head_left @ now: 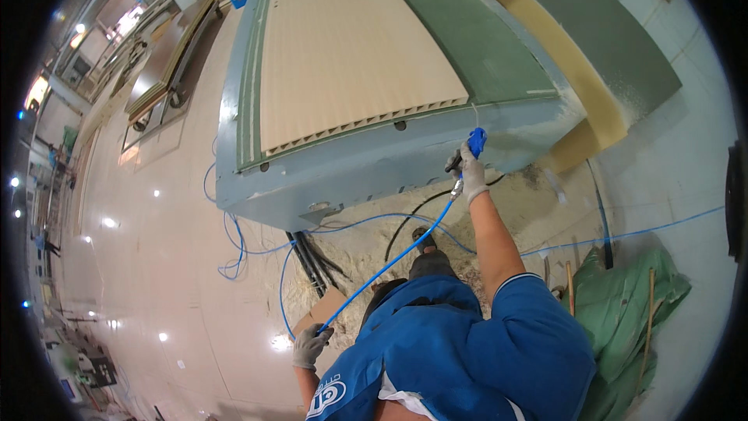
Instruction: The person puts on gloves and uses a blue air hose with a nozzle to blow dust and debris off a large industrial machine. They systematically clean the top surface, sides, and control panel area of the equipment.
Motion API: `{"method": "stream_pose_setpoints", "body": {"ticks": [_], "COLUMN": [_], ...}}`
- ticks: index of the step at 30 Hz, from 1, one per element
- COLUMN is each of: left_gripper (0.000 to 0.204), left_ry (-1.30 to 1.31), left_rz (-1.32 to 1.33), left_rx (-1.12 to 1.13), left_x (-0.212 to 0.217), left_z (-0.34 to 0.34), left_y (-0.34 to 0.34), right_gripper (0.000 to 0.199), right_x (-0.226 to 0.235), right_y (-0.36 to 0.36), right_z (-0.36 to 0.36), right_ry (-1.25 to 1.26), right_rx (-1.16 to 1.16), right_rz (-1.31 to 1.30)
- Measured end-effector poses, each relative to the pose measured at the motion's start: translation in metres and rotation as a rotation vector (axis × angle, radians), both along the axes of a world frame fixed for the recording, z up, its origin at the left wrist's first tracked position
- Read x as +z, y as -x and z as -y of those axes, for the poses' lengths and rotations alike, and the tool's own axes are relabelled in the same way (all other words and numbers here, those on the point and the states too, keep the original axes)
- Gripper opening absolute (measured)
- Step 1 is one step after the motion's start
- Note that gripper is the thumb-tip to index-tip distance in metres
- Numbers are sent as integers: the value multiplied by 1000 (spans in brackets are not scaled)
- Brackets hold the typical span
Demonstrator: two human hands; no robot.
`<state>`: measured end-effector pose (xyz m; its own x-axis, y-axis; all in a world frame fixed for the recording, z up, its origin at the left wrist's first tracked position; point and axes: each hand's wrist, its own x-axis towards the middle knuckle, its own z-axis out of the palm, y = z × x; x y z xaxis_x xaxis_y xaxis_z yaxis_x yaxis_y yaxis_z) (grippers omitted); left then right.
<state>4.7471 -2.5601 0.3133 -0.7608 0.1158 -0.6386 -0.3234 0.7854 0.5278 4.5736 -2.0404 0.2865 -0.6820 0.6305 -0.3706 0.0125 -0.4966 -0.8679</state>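
My right hand, in a pale glove, grips a blue air blow gun. Its thin nozzle points up at the near edge of a workbench with a green top. A large pale wood-toned panel lies on that bench, its ribbed, hollow end facing me. The gun is close to the right corner of this end. From the gun's handle a blue air hose runs down to the left. My gloved left hand is closed around the hose, low beside my body.
Dust covers the floor under the bench, where black pipes and more loops of hose lie. A green sack with wooden sticks stands at right. Large boards lean against the right wall. A cart of stacked panels stands far left.
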Motion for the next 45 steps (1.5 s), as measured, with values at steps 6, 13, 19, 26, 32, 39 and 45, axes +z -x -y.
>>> {"method": "stream_pose_setpoints", "body": {"ticks": [6, 13, 19, 26, 32, 39, 45], "left_gripper": [36, 33, 36, 35, 33, 23, 23], "left_ry": [-26, -112, -91, 13, 115, 359, 553], "left_rz": [-82, -16, -92, -152, -369, -570, -543], "left_rx": [-75, -20, -106, -122, 64, 277, 503], "left_x": [-11, -12, -10, -29, -10, 4, 0], "left_z": [-12, -19, -26, -9, 12, 37, 77], "left_y": [19, 6, 3, -4, -21, -39, -36], "right_gripper": [30, 31, 36, 29, 42, 53, 56], "right_x": [19, -3, -12, 0, 23, 58, 69], "right_y": [-6, -53, -95, -107, -58, 7, 93], "right_z": [-70, -136, -157, -128, -70, -12, 49], "right_ry": [-24, -54, -24, -60, -136, -125, 27], "right_rx": [-211, -558, -657, -309, -180, 70, 155], "right_rz": [-32, -13, 22, -209, -102, -169, -254]}}
